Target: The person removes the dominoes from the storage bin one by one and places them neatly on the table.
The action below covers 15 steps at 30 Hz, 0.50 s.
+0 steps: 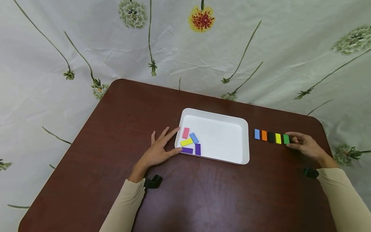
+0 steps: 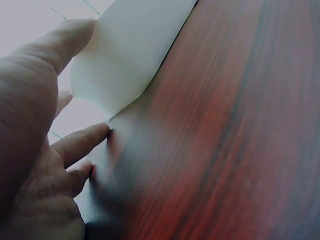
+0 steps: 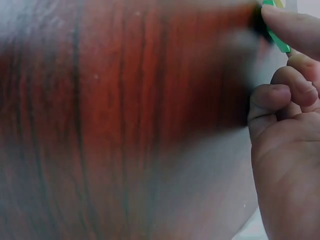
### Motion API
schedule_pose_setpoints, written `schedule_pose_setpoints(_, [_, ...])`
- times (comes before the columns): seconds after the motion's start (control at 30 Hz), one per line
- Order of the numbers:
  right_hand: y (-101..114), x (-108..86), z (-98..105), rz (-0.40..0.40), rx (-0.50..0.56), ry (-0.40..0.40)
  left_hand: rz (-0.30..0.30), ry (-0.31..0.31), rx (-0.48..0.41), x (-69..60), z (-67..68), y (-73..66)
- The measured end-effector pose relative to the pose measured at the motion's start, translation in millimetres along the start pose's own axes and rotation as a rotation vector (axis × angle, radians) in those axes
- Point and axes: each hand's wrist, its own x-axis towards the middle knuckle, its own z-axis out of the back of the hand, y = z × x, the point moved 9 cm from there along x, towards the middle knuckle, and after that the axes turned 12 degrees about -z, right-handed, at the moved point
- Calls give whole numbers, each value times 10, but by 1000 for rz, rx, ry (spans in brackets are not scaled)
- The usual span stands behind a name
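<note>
A white tray (image 1: 223, 137) lies on the table, with several flat blocks at its left end: a pink block (image 1: 185, 133), a blue block (image 1: 194, 138), a yellow block (image 1: 186, 142) and two purple ones. My left hand (image 1: 158, 151) touches the tray's left side with thumb and index finger, fingers spread; the left wrist view shows the thumb on the tray wall (image 2: 125, 50). Right of the tray, my right hand (image 1: 307, 146) pinches a green block (image 1: 286, 139) between thumb and index finger, its other fingers curled. The green block's edge (image 3: 280, 42) shows in the right wrist view.
Left of the green block stand a blue block (image 1: 257, 134), an orange block (image 1: 264, 135), a black block (image 1: 271, 137) and a yellow block (image 1: 278, 138) in a row. The brown table (image 1: 220, 193) meets a flowered cloth (image 1: 179, 48) behind.
</note>
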Motion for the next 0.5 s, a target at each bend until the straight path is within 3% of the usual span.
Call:
schedule_pose_setpoints(0.13, [37,-8,-14,37,-14,-4,-3,-4,3,4,3,0])
schedule_pose_setpoints(0.5, [9,-10,-38,19,-26,2,-9,-4,7,0,0,1])
